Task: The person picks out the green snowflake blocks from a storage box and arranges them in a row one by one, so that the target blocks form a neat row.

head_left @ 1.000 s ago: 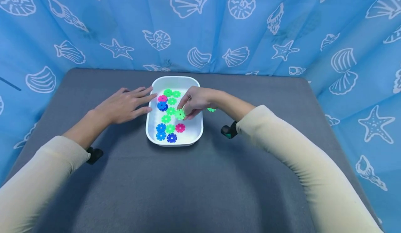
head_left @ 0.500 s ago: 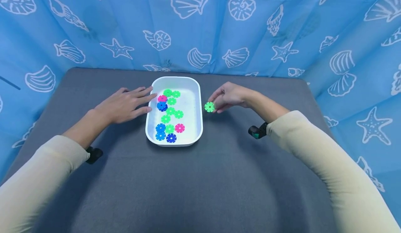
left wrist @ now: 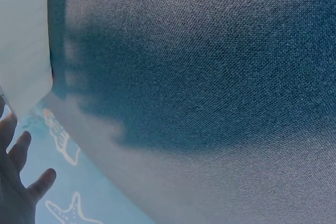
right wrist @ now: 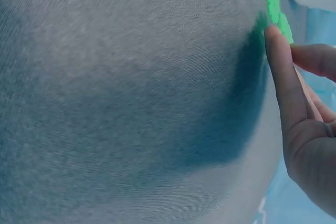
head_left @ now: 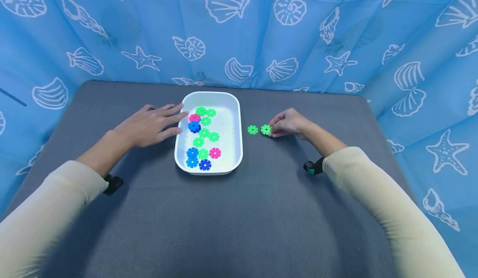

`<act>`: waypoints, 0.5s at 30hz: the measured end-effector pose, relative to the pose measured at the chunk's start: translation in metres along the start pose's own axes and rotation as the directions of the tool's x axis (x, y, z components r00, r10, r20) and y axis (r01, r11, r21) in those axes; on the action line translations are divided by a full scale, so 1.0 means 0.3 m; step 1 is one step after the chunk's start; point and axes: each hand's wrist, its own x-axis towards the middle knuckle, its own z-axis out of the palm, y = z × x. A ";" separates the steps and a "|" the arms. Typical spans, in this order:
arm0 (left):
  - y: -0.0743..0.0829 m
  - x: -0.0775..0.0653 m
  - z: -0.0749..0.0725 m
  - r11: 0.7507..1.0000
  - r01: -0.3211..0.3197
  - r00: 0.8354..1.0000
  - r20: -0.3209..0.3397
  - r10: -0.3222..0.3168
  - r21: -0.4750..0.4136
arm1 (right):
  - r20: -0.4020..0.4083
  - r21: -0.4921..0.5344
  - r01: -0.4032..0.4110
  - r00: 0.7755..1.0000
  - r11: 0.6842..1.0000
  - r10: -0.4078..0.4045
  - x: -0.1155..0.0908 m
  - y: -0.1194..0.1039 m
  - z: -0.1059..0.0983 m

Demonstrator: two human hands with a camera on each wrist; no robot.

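Note:
To the right of the white tray, my right hand [head_left: 290, 124] pinches a green notched plastic disc [head_left: 265, 129] by its edge, between thumb and fingertips. A second green disc [head_left: 252, 130] lies on the table between it and the tray. The right wrist view shows the thumb and a finger at the held disc [right wrist: 285, 28], close over the cloth. My left hand [head_left: 154, 124] has its fingers spread, their tips at the left rim of the white tray [head_left: 240, 145]. In the left wrist view, part of the left hand [left wrist: 18, 177] shows beside the tray wall [left wrist: 26, 40].
Several green, blue and pink notched discs lie in the tray, among them a pink disc [head_left: 215, 153] and a dark blue disc [head_left: 205, 164]. Grey cloth covers the table [head_left: 224, 220]. A blue shell-print curtain [head_left: 257, 33] hangs behind and at both sides.
My right hand has picked a green disc out of the tray and carried it right, past the green disc on the table, down beside it. The left hand has stayed at the tray rim.

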 end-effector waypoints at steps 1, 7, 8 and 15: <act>0.001 0.001 0.000 1.000 0.002 1.000 0.001 -0.002 0.000 | -0.005 0.002 0.001 1.000 1.000 -0.001 0.003 0.006 -0.002; 0.000 0.000 0.001 1.000 0.006 1.000 0.002 -0.006 -0.001 | -0.026 0.016 0.013 1.000 1.000 -0.013 0.010 0.021 0.000; 0.000 0.000 0.002 1.000 0.004 1.000 0.002 -0.004 0.000 | -0.029 0.016 0.014 0.999 1.000 -0.014 0.010 0.021 0.001; -0.001 0.003 0.003 1.000 -0.002 1.000 -0.005 0.002 0.004 | -0.049 0.029 0.019 0.999 0.999 -0.017 0.016 0.023 0.008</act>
